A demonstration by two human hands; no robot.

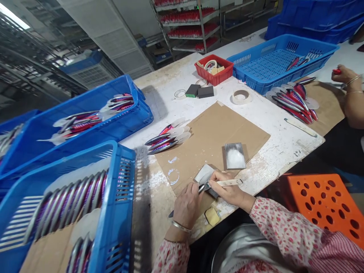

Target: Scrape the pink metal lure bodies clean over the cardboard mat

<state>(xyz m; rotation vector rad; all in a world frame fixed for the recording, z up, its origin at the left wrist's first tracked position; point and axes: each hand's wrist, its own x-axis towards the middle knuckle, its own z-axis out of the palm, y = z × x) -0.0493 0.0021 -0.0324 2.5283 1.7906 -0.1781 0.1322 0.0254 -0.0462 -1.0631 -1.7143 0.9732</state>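
My left hand [186,203] is closed around a long silver fishing lure [202,188] that lies across a grey block [205,177] on a sheet of cardboard [212,140]. My right hand [229,188] grips a pale, flat-handled tool [229,182] and presses its tip against the lure. A small tray of white powder [234,156] lies just beyond my hands. A yellowish sponge piece [212,216] sits at the table edge below them.
Blue crates [122,197] with silver and purple lures stand to my left, and a small pile of lures [166,138] lies on the cardboard. Farther back are a red box [214,69], tape rolls, a blue crate [280,60]. Another person's hand [345,74] works at the right. An orange stool [324,201] is nearby.
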